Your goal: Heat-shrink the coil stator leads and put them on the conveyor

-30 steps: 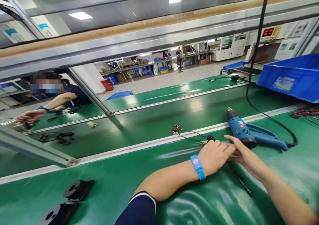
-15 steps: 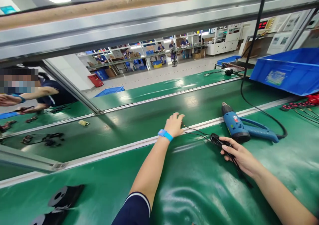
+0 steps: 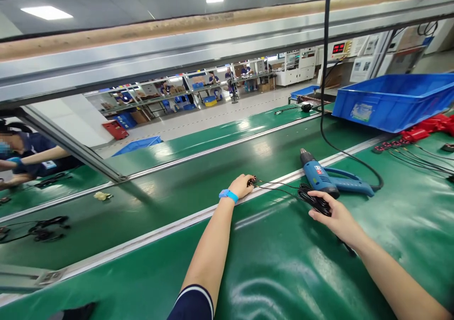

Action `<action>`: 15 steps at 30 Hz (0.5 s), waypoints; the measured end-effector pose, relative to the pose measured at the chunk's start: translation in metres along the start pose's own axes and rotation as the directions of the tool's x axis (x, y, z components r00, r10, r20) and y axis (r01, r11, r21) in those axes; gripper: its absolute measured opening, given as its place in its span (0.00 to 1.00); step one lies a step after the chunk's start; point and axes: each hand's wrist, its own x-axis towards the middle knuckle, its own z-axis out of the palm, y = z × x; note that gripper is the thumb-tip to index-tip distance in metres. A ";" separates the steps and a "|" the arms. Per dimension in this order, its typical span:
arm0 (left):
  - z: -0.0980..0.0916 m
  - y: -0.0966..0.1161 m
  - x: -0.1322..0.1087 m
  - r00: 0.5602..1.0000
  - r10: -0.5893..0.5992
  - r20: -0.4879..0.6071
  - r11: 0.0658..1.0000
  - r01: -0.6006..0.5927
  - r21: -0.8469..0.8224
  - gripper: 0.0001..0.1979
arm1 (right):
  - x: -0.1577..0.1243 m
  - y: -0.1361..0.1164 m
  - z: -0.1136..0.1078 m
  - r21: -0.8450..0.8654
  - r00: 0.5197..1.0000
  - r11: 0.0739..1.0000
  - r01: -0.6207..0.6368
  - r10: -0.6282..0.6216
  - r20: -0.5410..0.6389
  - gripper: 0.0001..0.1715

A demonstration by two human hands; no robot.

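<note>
in the head view, holding a small bunch of black round parts with coppery dots (image 3: 252, 181) in the left hand (image 3: 241, 186), with fingers bent in and seemingly closed on it, right by the long pale metal rail (image 3: 198, 214). can't tell how tight, with the fingertips partly hidden. holding a shiny coil of thin black cable (image 3: 312, 199) in the right hand (image 3: 336, 216), with fingers and thumb clamped on its near end. joined from bunch to coil by two thin black wires (image 3: 276, 183).

could pull the wires loose by moving the hands too far apart. could scrape the wires by dragging them over the rail. could drop loops from the coil by holding too softly. could knock the blue heat gun with a metal nose (image 3: 321, 176), being just beside the coil. can't tell if hot. could also catch on its thick black cord (image 3: 323, 107).

seems to have most room on the near side, over the shiny, wavy green surface (image 3: 276, 268). gets tighter on the right, near the heat gun, with a big blue plastic bin (image 3: 390, 109) farther off.
</note>
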 end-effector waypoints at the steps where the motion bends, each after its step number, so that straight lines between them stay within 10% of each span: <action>1: -0.001 0.002 0.001 1.000 0.007 -0.003 1.000 -0.007 0.009 0.20 | 0.000 -0.001 -0.002 -0.051 1.000 0.999 0.008 -0.009 -0.018 0.42; 9: -0.028 0.045 -0.046 0.993 0.117 -0.017 0.990 -0.116 0.085 0.16 | -0.020 0.006 -0.074 -0.305 0.994 0.950 0.068 -0.090 -0.057 0.36; 15: 0.003 0.111 -0.114 0.964 0.189 0.188 0.978 -0.201 0.048 0.17 | -0.052 0.040 -0.153 -0.443 0.999 0.896 -0.004 0.021 0.034 0.24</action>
